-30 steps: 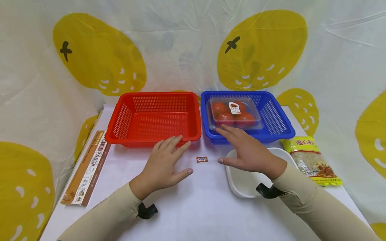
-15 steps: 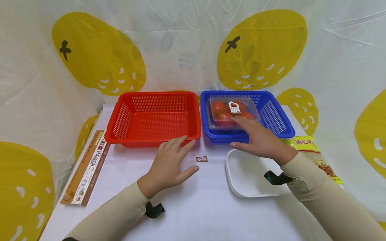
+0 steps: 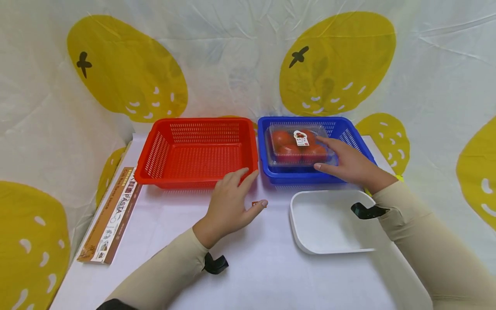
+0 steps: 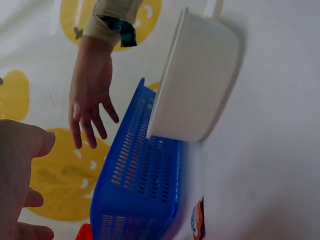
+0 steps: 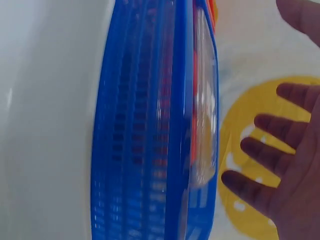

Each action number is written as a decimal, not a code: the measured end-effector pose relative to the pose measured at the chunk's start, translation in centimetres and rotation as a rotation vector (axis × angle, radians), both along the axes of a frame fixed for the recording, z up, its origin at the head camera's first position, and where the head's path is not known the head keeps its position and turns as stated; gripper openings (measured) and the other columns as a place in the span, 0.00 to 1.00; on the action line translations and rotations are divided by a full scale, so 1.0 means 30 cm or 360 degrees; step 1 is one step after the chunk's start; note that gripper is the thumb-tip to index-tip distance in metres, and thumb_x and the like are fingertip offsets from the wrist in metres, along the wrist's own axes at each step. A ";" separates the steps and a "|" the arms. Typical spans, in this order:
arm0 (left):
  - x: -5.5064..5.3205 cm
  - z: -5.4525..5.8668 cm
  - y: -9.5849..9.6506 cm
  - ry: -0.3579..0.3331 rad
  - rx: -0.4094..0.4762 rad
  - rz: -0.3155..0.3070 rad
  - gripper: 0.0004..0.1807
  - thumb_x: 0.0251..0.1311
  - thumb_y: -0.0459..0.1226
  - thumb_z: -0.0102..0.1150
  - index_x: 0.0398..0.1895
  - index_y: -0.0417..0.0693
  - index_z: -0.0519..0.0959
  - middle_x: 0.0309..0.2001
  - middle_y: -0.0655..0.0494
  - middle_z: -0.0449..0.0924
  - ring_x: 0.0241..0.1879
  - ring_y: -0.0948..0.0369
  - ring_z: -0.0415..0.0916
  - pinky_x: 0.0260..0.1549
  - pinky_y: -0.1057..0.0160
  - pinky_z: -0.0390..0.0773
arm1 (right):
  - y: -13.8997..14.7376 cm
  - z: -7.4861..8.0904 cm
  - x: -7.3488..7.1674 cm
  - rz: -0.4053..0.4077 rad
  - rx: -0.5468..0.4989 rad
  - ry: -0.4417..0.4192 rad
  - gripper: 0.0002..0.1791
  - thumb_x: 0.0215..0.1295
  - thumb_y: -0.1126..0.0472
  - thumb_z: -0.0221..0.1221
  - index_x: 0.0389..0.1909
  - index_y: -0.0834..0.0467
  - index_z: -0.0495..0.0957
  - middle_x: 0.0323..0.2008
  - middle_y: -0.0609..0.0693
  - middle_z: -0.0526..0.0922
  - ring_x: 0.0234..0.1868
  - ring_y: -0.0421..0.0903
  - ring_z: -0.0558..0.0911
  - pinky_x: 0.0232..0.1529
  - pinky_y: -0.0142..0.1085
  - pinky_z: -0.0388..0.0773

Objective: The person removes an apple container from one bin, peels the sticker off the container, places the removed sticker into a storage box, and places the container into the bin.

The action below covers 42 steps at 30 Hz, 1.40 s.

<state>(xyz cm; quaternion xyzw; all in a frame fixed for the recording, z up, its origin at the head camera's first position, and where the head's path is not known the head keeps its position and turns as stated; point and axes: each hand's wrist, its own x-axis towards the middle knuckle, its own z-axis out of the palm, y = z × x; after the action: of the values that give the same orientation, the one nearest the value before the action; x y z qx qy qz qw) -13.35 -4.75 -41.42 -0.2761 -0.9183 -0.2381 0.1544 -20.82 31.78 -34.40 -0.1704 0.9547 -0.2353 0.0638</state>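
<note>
A clear plastic box of tomatoes (image 3: 289, 151) with a white label lies in the left part of the blue basket (image 3: 286, 175). Over that basket's right side hovers my right hand (image 3: 354, 165), fingers spread, at the box's right end. The right wrist view shows the fingers (image 5: 287, 165) above the rim, apart from it. My left hand (image 3: 231, 204) hangs in the air before the red basket (image 3: 201, 161), fingers loosely extended and holding nothing. Its thumb partly hides a small orange-brown packet (image 3: 254, 204), which shows better in the left wrist view (image 4: 198, 220).
In front of the blue basket stands a white tub (image 3: 329, 221), partly covered by the right forearm. A long pasta box (image 3: 110, 215) lies at the table's left edge. The yellow bag (image 3: 399, 177) at right is mostly hidden behind the right wrist. A patterned cloth hangs behind.
My right hand has moved right and away from me, from the basket's front rim to the tomato box's right end. My left hand has drifted right and slightly forward, over the small packet.
</note>
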 end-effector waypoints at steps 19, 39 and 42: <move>-0.144 -0.051 0.213 0.0000 -0.0104 0.0282 0.34 0.71 0.59 0.60 0.75 0.56 0.76 0.70 0.49 0.76 0.74 0.47 0.64 0.73 0.26 0.52 | 0.243 -0.019 -0.206 -0.0196 -0.0301 -0.0386 0.47 0.80 0.38 0.56 0.88 0.51 0.47 0.83 0.63 0.55 0.79 0.68 0.61 0.73 0.70 0.62; -0.141 -0.095 0.270 0.0031 -0.0210 0.0463 0.24 0.75 0.53 0.60 0.68 0.57 0.82 0.69 0.48 0.78 0.77 0.45 0.61 0.74 0.25 0.24 | 0.246 -0.142 -0.411 -0.0322 -0.0721 -0.1141 0.53 0.82 0.41 0.54 0.87 0.50 0.26 0.84 0.68 0.43 0.79 0.75 0.55 0.76 0.64 0.61; -0.133 -0.095 0.270 0.0026 -0.0209 0.0446 0.23 0.75 0.52 0.59 0.68 0.56 0.82 0.69 0.47 0.78 0.77 0.45 0.63 0.75 0.26 0.28 | 0.238 -0.164 -0.423 -0.0351 -0.0674 -0.1182 0.56 0.80 0.39 0.56 0.87 0.51 0.26 0.83 0.68 0.45 0.79 0.73 0.56 0.75 0.61 0.66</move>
<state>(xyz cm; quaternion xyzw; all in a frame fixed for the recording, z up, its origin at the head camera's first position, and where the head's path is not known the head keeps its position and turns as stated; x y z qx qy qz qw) -17.36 3.35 -44.27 -0.1567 -0.9601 -0.1514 0.1752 -33.50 38.92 -39.33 0.0192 0.8102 -0.4765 0.3408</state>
